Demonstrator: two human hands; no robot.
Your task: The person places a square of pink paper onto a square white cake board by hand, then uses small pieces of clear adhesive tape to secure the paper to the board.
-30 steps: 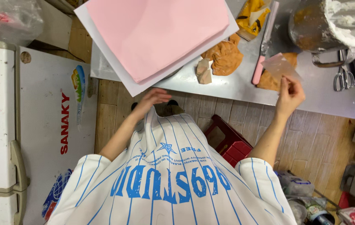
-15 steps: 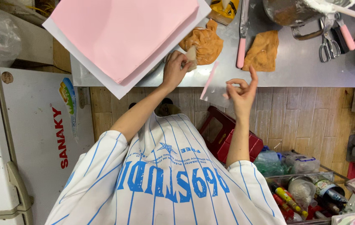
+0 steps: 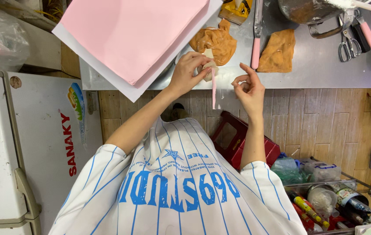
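— What is in the hands?

— The left hand (image 3: pixel 190 72) has a small pale piece (image 3: pixel 208 67), its grip clamped on it, right at the edge of the metal surface (image 3: pixel 316 69). A thin pink strip (image 3: pixel 214 92) hangs straight down from under that grip, over the wooden floor (image 3: pixel 325 117).

— And the other hand?

— The right hand (image 3: pixel 248 87) is just beside, at the other side of the strip. Its fingers are curled, thumb and forefinger close together — I see nothing between them, so the grip holds nothing.

— What lies around?

— Just beyond the left grip sits a crumpled orange cloth (image 3: pixel 214 41). Between the two hands, farther on the surface, is a knife with a pink handle (image 3: pixel 256 48), and beyond the right hand a flat orange cloth (image 3: pixel 278 51). Further past it are scissors (image 3: pixel 349 43) and a metal pot (image 3: pixel 309 11). Outward from the left hand, pink sheets (image 3: pixel 129 30) lie on a white board (image 3: pixel 120 85) — they hang over the surface edge. Below the hands, near the person, stands a red stool (image 3: pixel 242 143).
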